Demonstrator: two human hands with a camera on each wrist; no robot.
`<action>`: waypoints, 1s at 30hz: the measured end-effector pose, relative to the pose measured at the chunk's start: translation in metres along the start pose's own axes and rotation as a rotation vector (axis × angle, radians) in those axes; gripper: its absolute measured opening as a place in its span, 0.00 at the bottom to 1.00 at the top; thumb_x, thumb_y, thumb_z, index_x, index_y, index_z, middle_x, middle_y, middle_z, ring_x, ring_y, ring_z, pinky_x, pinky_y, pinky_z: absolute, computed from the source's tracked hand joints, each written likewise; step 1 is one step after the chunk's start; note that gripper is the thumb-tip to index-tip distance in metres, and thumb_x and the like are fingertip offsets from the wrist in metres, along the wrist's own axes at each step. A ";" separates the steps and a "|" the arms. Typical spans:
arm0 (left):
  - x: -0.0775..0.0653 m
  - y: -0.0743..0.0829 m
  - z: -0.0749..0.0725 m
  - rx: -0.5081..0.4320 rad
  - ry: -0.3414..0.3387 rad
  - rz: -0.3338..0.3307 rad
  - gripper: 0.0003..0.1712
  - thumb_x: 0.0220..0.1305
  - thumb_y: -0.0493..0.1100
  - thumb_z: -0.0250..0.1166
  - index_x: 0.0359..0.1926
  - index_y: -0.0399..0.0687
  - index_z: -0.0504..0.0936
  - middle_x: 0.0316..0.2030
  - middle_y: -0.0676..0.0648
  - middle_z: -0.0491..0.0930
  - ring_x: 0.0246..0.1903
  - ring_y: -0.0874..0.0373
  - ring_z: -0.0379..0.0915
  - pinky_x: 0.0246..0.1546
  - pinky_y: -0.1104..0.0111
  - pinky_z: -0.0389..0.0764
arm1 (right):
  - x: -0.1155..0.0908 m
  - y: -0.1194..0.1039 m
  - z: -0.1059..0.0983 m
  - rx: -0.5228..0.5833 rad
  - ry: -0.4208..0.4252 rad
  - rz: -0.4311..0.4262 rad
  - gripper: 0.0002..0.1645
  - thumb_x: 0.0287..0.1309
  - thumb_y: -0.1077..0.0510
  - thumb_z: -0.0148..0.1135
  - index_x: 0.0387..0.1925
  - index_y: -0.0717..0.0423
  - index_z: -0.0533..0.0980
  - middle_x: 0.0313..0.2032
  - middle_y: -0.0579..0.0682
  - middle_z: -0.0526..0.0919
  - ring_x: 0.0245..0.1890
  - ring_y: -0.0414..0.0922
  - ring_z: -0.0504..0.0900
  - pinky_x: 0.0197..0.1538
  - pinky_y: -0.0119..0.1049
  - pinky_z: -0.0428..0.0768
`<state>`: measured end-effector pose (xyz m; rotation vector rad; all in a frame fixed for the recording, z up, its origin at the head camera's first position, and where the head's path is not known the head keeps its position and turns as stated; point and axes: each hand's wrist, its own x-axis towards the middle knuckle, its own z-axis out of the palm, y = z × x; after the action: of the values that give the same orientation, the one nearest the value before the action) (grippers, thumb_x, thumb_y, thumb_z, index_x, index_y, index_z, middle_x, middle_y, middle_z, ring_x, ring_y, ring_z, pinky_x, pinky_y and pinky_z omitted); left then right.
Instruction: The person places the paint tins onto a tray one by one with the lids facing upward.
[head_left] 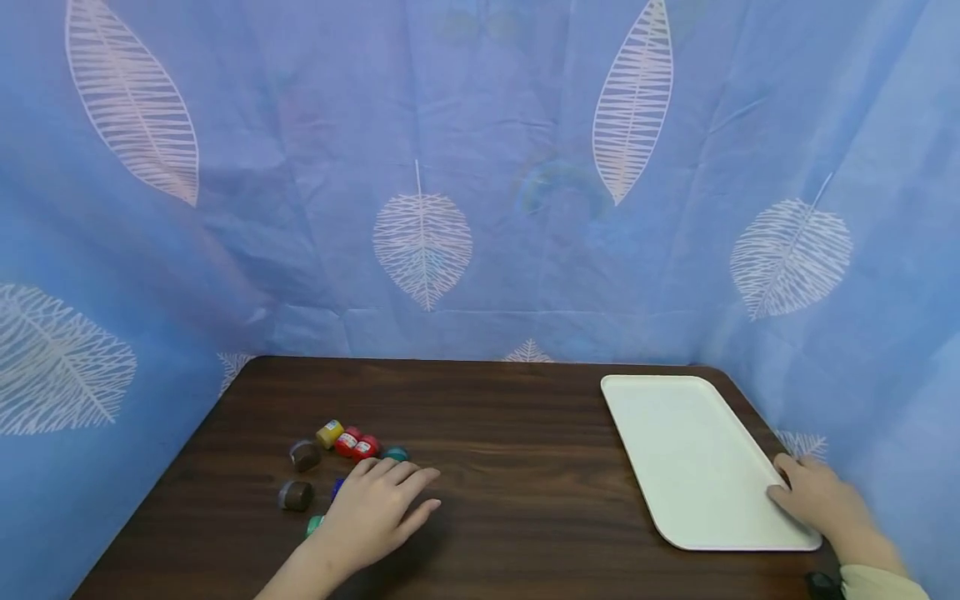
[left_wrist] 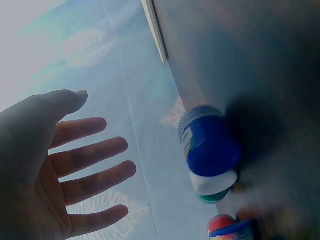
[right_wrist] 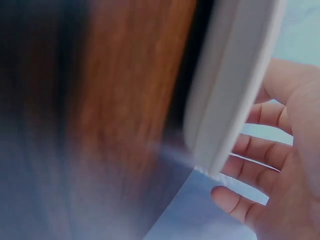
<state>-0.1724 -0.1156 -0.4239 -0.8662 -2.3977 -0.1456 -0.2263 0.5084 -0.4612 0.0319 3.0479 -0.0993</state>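
Note:
My left hand hovers with fingers spread over a cluster of small paint jars at the table's left. In the left wrist view this hand holds nothing, and a blue jar stands apart from its fingertips. Partly behind it in the head view are a blue jar, a green jar and a teal jar. My right hand grips the right rim of a white rectangular tray, thumb at the top edge. In the right wrist view its fingers reach behind the tray rim.
Two red jars, a yellow jar and two dark brown jars lie near the left hand. The dark wood table ends against a blue leaf-patterned curtain behind and at both sides.

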 end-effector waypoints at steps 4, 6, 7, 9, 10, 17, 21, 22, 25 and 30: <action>0.001 -0.003 0.000 0.009 0.011 -0.010 0.19 0.57 0.59 0.69 0.48 0.59 0.84 0.39 0.60 0.86 0.38 0.63 0.80 0.40 0.64 0.80 | 0.000 -0.006 -0.002 -0.024 0.020 -0.055 0.18 0.57 0.49 0.61 0.41 0.56 0.69 0.31 0.56 0.72 0.26 0.48 0.70 0.26 0.45 0.67; 0.002 -0.005 0.000 0.012 0.014 -0.009 0.20 0.57 0.59 0.69 0.48 0.59 0.84 0.38 0.60 0.86 0.38 0.63 0.80 0.40 0.63 0.80 | 0.002 -0.012 -0.002 -0.028 0.033 -0.078 0.15 0.56 0.51 0.62 0.39 0.55 0.70 0.29 0.53 0.70 0.25 0.47 0.67 0.26 0.42 0.65; 0.003 -0.006 0.000 0.014 0.012 -0.008 0.20 0.57 0.59 0.69 0.47 0.59 0.84 0.38 0.60 0.86 0.38 0.62 0.80 0.41 0.63 0.80 | 0.003 -0.016 -0.002 -0.030 0.036 -0.086 0.15 0.56 0.51 0.62 0.39 0.56 0.70 0.28 0.53 0.69 0.24 0.47 0.66 0.26 0.42 0.65; 0.004 -0.007 0.000 0.017 0.006 -0.006 0.20 0.56 0.59 0.70 0.47 0.59 0.84 0.38 0.60 0.86 0.38 0.62 0.80 0.41 0.62 0.79 | 0.006 -0.024 -0.002 -0.035 0.041 -0.095 0.15 0.55 0.52 0.63 0.38 0.56 0.71 0.28 0.52 0.68 0.24 0.46 0.65 0.25 0.41 0.65; 0.004 -0.008 0.000 0.017 0.001 -0.005 0.20 0.56 0.59 0.69 0.48 0.59 0.84 0.38 0.60 0.86 0.39 0.62 0.80 0.42 0.62 0.79 | 0.008 -0.028 -0.002 -0.035 0.042 -0.092 0.14 0.55 0.53 0.63 0.38 0.56 0.71 0.28 0.52 0.68 0.24 0.47 0.65 0.25 0.41 0.65; 0.002 -0.013 -0.001 0.014 -0.033 -0.011 0.22 0.57 0.59 0.69 0.50 0.59 0.83 0.40 0.59 0.85 0.41 0.61 0.79 0.45 0.60 0.78 | 0.015 -0.059 -0.004 -0.027 0.049 -0.110 0.15 0.54 0.53 0.64 0.39 0.56 0.71 0.31 0.55 0.71 0.26 0.49 0.68 0.26 0.45 0.68; 0.000 -0.019 -0.001 0.008 -0.063 -0.027 0.23 0.58 0.60 0.68 0.52 0.59 0.82 0.42 0.58 0.85 0.43 0.59 0.79 0.48 0.57 0.78 | 0.017 -0.079 -0.004 -0.016 0.039 -0.127 0.18 0.53 0.54 0.64 0.43 0.58 0.73 0.33 0.57 0.73 0.28 0.50 0.70 0.27 0.48 0.70; 0.000 -0.020 -0.001 0.002 -0.071 -0.028 0.23 0.58 0.60 0.68 0.52 0.59 0.82 0.42 0.58 0.85 0.43 0.58 0.79 0.49 0.57 0.78 | 0.018 -0.084 -0.004 -0.013 0.040 -0.129 0.19 0.53 0.54 0.65 0.44 0.59 0.73 0.34 0.57 0.74 0.28 0.50 0.71 0.27 0.49 0.70; -0.002 -0.027 0.000 -0.010 -0.091 -0.026 0.24 0.57 0.60 0.69 0.52 0.58 0.82 0.43 0.57 0.84 0.45 0.57 0.78 0.52 0.54 0.78 | 0.019 -0.099 -0.003 0.006 0.042 -0.142 0.19 0.53 0.54 0.64 0.45 0.58 0.73 0.34 0.57 0.74 0.29 0.50 0.70 0.28 0.48 0.70; -0.010 -0.036 0.003 -0.031 -0.125 -0.010 0.24 0.55 0.62 0.70 0.49 0.57 0.83 0.42 0.56 0.83 0.45 0.57 0.77 0.54 0.55 0.77 | 0.021 -0.122 -0.001 0.031 0.055 -0.161 0.13 0.52 0.55 0.64 0.39 0.55 0.72 0.32 0.54 0.72 0.27 0.49 0.67 0.26 0.45 0.67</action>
<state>-0.1898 -0.1488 -0.4283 -0.9020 -2.5219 -0.1357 -0.2501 0.3872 -0.4539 -0.2118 3.0989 -0.1600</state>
